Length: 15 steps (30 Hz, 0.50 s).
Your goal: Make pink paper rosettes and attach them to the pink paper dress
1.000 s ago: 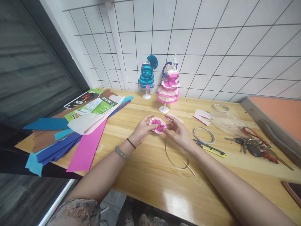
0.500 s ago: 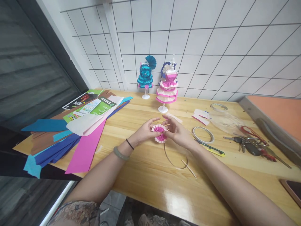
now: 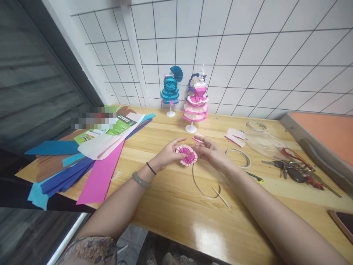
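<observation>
A round pleated rosette (image 3: 187, 155) of pink paper with a pale rim is pinched by my left hand (image 3: 170, 152), thumb in front. At the rosette's right edge is my right hand (image 3: 210, 151), its fingers bent; whether they grip the edge is hard to tell. A thin curled strip (image 3: 196, 183) lies below the rosette on the wooden table (image 3: 165, 191). Behind my hands stands a small dress form in a pink and cream tiered dress (image 3: 195, 106), and left of it one in a teal dress (image 3: 170, 92).
Crepe paper sheets (image 3: 96, 176) spread across the left side. On the right are a tape roll (image 3: 238, 158), a cutter (image 3: 256, 178), cream paper pieces (image 3: 235, 136), keys (image 3: 296, 173), another roll (image 3: 256, 126) and a phone (image 3: 343, 222). An orange-topped tray (image 3: 325, 136) borders the back right.
The rosette now shows a fuller pleated face. My right hand has shifted slightly right, its forearm covering more of the cutter, and its fingers are less over the rosette.
</observation>
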Motion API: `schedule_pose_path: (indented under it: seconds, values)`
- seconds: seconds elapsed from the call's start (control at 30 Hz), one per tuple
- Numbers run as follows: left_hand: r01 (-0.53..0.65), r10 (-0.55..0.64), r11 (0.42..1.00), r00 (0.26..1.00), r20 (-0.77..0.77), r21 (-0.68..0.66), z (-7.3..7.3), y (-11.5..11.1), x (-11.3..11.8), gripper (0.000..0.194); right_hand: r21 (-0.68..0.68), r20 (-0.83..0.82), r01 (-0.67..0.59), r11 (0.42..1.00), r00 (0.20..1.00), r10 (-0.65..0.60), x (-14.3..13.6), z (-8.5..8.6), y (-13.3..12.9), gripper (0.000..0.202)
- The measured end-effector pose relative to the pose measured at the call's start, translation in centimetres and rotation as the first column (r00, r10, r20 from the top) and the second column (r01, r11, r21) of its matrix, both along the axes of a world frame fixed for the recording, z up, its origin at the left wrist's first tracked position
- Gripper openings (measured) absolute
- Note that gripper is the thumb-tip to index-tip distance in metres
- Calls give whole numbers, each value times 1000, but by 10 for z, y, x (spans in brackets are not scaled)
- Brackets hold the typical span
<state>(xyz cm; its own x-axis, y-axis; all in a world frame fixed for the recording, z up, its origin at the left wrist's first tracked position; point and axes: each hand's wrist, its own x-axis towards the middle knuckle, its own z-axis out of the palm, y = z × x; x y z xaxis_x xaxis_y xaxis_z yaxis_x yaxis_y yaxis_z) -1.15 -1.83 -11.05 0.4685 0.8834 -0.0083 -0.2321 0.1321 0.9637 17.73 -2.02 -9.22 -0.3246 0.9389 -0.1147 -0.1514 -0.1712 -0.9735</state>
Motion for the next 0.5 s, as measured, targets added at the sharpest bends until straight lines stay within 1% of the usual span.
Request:
schedule_pose_path:
  seconds: [0.1, 0.17, 0.27, 0.37, 0.5]
  values:
    - [-52, 52, 999, 999, 6, 3, -1, 2, 0, 71, -4, 24, -59, 998, 998, 59, 3, -3, 2, 59]
    - [-81, 81, 997, 997, 5, -2, -2, 3, 0, 69, 44, 61, -91, 995, 994, 88, 4, -4, 2, 65]
    - [-108, 109, 994, 994, 16, -16, -4, 5, 0, 68, 137, 102, -114, 984, 990, 101, 3, -5, 2, 67]
    - [-106, 107, 994, 993, 41, -37, -5, 6, 0, 69, 185, 106, -104, 977, 991, 85, 1, -4, 1, 66]
    - [-112, 113, 993, 992, 61, -27, -6, 6, 0, 69, 170, 102, -43, 985, 994, 25, 2, 1, 2, 62]
